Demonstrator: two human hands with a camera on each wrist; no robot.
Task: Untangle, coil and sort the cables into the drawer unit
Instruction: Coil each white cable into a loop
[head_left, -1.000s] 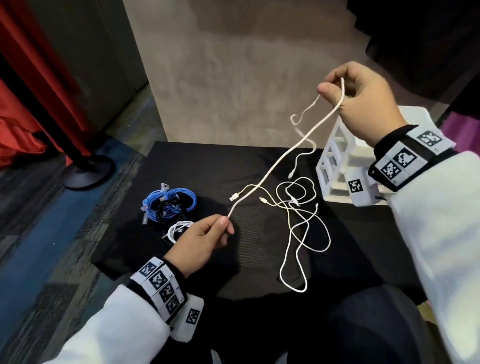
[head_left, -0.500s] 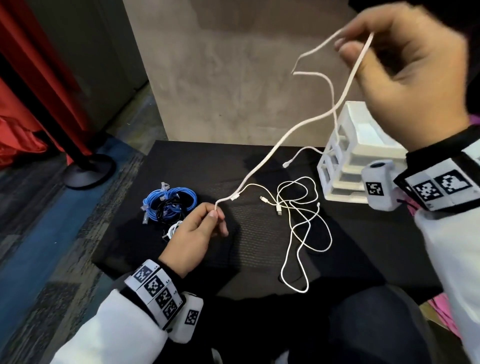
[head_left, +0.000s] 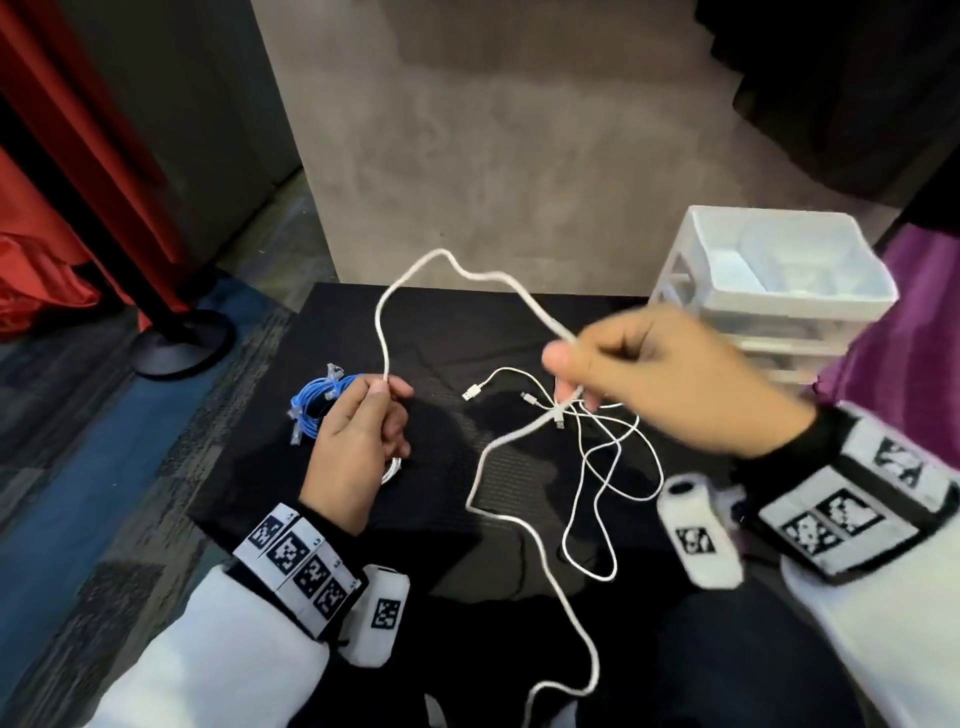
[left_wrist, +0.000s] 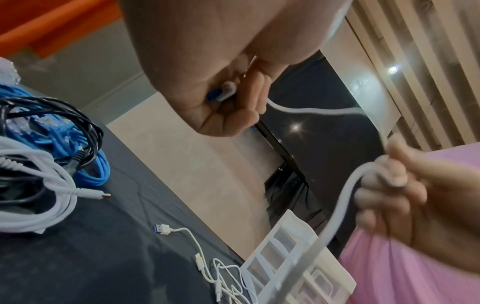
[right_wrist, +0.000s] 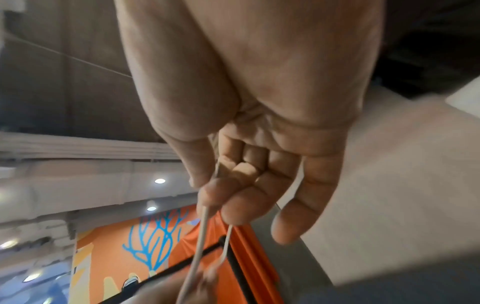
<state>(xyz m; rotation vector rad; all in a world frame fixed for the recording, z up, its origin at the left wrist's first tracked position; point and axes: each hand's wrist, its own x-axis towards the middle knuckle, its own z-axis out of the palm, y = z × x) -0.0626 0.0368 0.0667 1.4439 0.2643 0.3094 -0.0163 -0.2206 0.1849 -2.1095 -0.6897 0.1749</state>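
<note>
A thick white cable (head_left: 441, 260) arcs between my two hands above the black table (head_left: 249, 493). My left hand (head_left: 363, 436) pinches its plug end (left_wrist: 223, 93) at the left. My right hand (head_left: 623, 374) grips the cable further along (right_wrist: 205, 214), and the rest hangs down past the table's front edge (head_left: 571, 623). Thin white cables (head_left: 608, 467) lie tangled on the table under my right hand. A white drawer unit (head_left: 779, 291) stands at the back right, its top tray open.
A coiled blue cable (head_left: 317, 400) with a black cable (left_wrist: 52, 111) and a white coil (left_wrist: 33, 205) lies at the table's left, partly behind my left hand. A black stand base (head_left: 182, 338) and red drape are on the floor to the left.
My right hand has come down from high up towards the left hand, so the taut cable now forms a slack loop between them. The left hand has stayed almost in place.
</note>
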